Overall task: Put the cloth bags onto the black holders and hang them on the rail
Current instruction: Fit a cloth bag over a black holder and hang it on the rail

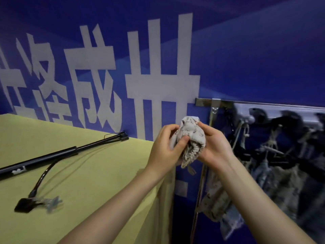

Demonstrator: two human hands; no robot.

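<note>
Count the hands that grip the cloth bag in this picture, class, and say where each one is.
2. The left hand grips the cloth bag from its left side, thumb across the front; the right hand holds it from the right. None seems hidden.

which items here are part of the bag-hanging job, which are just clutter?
Job:
- cloth bag, held by left hand and right hand
- rail
- bags already hanging

Clutter:
- black pole
- gooseneck clip
- yellow table
</note>
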